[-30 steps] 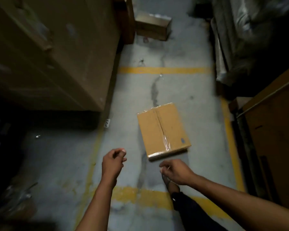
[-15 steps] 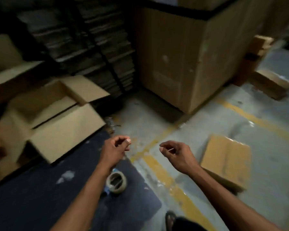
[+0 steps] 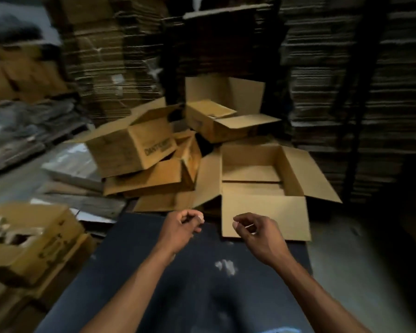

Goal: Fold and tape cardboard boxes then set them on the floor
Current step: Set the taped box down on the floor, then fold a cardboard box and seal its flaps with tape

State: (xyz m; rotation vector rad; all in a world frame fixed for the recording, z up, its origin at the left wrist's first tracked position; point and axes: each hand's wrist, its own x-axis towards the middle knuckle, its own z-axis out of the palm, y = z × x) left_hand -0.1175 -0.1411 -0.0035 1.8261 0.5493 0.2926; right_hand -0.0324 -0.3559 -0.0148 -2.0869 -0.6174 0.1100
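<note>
Gone from view is the taped box; an open box [image 3: 264,188] now lies ahead. Left hand [image 3: 180,227] and right hand [image 3: 257,230] hover over the mat [image 3: 178,284], loosely curled, grasping nothing.

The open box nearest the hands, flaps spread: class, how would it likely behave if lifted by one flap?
The open box looks empty, so probably light. Its spread flaps would likely bend at the creases, letting it sag and swing.

Two bare arms reach forward, both hands empty and loosely curled.

The left hand [image 3: 181,228] sits left of centre, fingers curled in and thumb resting by the fingertips. The right hand [image 3: 257,233] hangs just to its right, apart from it, fingers bent inward, wrist a little lower. Both forearms run in from the near edge.
</note>
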